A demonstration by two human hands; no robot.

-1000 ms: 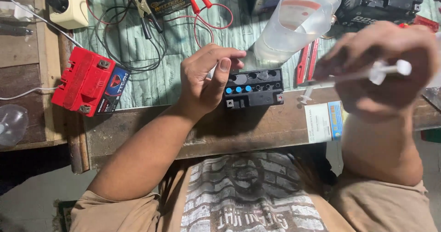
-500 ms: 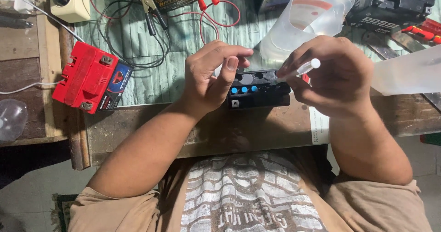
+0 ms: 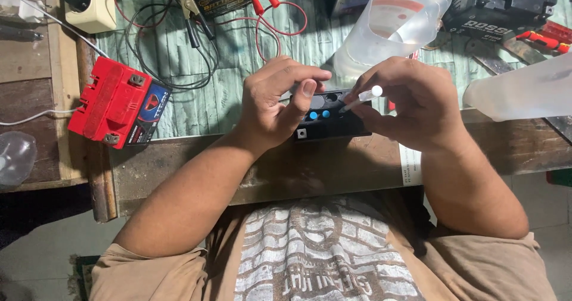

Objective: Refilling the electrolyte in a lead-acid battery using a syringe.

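Cluttered workbench: left hand steadies the black battery lying crosswise, right hand pinching a white dropper angled down-left over it.

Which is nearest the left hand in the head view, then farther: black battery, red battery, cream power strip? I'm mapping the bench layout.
1. Black battery: under the left hand, touching.
2. Red battery: at the bench's left edge.
3. Cream power strip: far left corner.

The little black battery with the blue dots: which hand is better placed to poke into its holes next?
Probably the right hand: it holds the white dropper tip-down over the black battery. The left hand only grips that battery.
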